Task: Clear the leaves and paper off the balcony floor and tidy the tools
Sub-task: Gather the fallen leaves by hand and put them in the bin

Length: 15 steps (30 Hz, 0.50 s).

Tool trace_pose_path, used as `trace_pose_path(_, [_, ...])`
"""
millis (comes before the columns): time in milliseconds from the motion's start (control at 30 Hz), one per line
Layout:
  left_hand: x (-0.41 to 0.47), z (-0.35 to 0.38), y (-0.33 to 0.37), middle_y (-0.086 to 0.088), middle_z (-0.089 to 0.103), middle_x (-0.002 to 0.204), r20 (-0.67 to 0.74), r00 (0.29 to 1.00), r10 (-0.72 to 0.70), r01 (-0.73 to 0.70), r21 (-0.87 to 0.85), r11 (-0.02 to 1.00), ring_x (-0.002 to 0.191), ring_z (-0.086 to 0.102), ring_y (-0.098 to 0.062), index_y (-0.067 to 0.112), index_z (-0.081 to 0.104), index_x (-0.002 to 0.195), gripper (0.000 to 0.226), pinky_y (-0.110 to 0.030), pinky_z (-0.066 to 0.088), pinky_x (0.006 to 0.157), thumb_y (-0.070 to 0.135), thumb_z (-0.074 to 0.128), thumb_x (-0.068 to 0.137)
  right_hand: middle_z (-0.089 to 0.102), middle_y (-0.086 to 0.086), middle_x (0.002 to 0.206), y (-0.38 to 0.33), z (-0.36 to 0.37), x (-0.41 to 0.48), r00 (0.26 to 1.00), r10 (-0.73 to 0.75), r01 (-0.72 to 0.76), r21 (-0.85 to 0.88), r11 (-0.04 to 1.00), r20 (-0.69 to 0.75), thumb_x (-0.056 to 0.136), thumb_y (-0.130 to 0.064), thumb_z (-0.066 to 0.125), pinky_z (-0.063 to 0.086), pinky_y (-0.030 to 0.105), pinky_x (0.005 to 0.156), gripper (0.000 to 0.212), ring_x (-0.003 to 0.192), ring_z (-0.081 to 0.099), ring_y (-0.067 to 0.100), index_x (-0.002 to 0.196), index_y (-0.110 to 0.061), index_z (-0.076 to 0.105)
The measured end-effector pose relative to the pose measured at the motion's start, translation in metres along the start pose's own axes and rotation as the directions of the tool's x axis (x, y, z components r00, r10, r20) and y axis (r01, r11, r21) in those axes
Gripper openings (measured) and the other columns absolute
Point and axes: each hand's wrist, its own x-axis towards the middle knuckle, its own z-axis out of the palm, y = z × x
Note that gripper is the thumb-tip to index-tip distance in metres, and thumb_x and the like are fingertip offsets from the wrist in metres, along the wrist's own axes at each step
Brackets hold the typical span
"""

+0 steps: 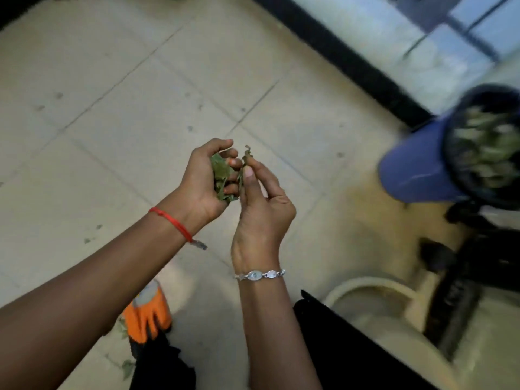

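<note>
Tiled balcony floor (112, 94) looks mostly bare from here, no paper in view. Landmark is the blue bin (416, 170) with its black liner, and everything else is referenced to it. It's already holding a heap of leaves, but it's blurred so I can't tell how close to the rim. A pale curved rim (365, 288) sits below the bin, nearer me; basin or pot, can't tell. Both hands are held up well left of the bin, above the floor, not yet over its mouth. Left hand (202, 190) is cupped, fingers curled round a handful of leaves (221, 175). Right hand (261, 212) is just beside it on the bin side, thumb and forefinger pinching a single leaf (247, 156), other fingers loosely bent. Orange work glove (147, 316) lies on the floor far left of and below the bin; it's the only tool-like item I can see, and it's not put away. A few loose leaves (126, 367) are beside the glove, and tiny green scraps (91, 238) lie further out from the bin. My read: bulk of the clearing is done. Left to do: dump this handful in the bin, pick up the strays by the glove, then stow the glove.
</note>
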Motion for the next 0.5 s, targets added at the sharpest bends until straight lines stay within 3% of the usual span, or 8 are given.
trace_pose_path(133, [-0.026,0.124,-0.004,0.009,0.037,0.039,0.041,0.992,-0.119,0.111,0.154,0.982,0.032,0.033,-0.006,0.017,0.039,0.056,0.035,-0.01,0.021,0.032,0.025,0.047,0.09,0.071,0.004,0.093,-0.11,-0.017,0.006,0.97,-0.125,0.132,0.016,0.991,-0.207,0.082,0.011,0.06,0.053,0.029,0.086,0.032,0.098,0.066,0.017,0.074,-0.017,0.073])
trace_pose_path(233, [-0.025,0.214,-0.027,0.009,0.038,0.036,0.105,0.972,-0.213,0.175,0.29,0.941,0.03,0.034,-0.007,0.018,0.039,0.056,0.035,-0.008,0.021,0.032,0.025,0.045,0.09,0.071,0.008,0.094,-0.183,-0.044,0.029,0.923,-0.188,0.214,0.042,0.976,-0.336,0.082,0.011,0.06,0.052,0.036,0.09,0.038,0.1,0.066,0.024,0.068,-0.022,0.074])
trace_pose_path(300, [-0.014,0.27,-0.05,0.008,0.039,0.035,0.137,0.959,-0.249,0.184,0.365,0.912,0.029,0.036,-0.007,0.018,0.039,0.057,0.035,-0.007,0.023,0.033,0.026,0.044,0.091,0.07,0.013,0.099,-0.223,-0.07,0.055,0.882,-0.218,0.252,0.026,0.968,-0.417,0.083,0.01,0.059,0.052,0.038,0.092,0.034,0.102,0.065,0.028,0.074,-0.02,0.072])
trace_pose_path(400, [0.008,0.332,-0.09,0.006,0.048,0.038,0.122,0.964,-0.236,0.167,0.414,0.895,0.03,0.046,-0.009,0.017,0.044,0.061,0.034,-0.008,0.032,0.035,0.027,0.045,0.093,0.068,0.014,0.1,-0.262,-0.113,0.101,0.802,-0.308,0.29,-0.117,0.95,-0.512,0.084,0.009,0.058,0.052,0.029,0.087,0.023,0.095,0.064,0.021,0.086,-0.01,0.071])
trace_pose_path(500, [0.031,0.37,-0.124,-0.006,0.062,0.062,0.12,0.957,-0.264,0.201,0.379,0.903,0.056,0.06,-0.018,0.011,0.055,0.077,0.038,-0.021,0.048,0.05,0.04,0.041,0.097,0.067,0.01,0.1,-0.281,-0.154,0.144,0.75,-0.38,0.224,-0.334,0.916,-0.541,0.088,0.003,0.056,0.049,0.01,0.08,0.019,0.089,0.061,0.011,0.102,0.002,0.069])
